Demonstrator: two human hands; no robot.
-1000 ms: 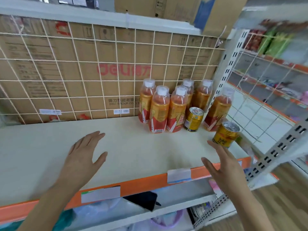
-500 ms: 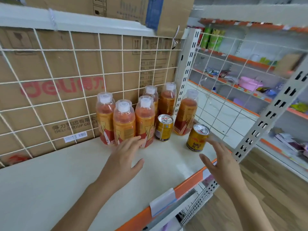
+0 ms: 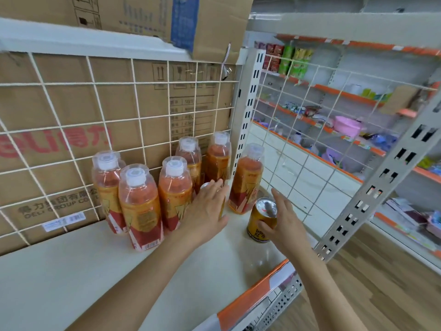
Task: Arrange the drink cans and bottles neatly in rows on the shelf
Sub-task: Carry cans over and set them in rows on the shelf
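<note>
Gripping gold can (image 3: 256, 216) near "DELI GROUP" carton (image 3: 71, 111).

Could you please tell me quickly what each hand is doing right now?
Left hand: open, fingers flat against the rear can.
Right hand: closed on the front can.

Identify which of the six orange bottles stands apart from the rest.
The rightmost bottle, next to the gold can that the right hand grips. The other five huddle together to its left, by the wire grid.
</note>
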